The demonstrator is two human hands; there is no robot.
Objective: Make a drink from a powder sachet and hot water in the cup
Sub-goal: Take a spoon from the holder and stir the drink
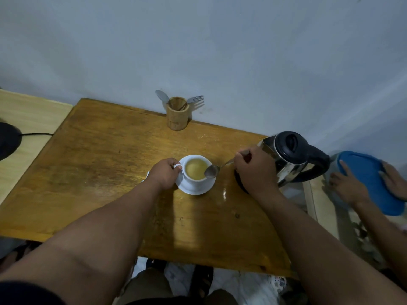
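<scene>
Two forearms reach up-frame: left hand [164, 173] grips one yellowish-filled cup [196, 170]; right hand [253, 170] holds one spoon [212, 171].

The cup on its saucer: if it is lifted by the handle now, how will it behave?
The cup looks ceramic, so probably stiff and breakable. It is nearly full of drink, so a tilt would likely spill. The saucer is loose beneath and would probably stay behind.
</scene>
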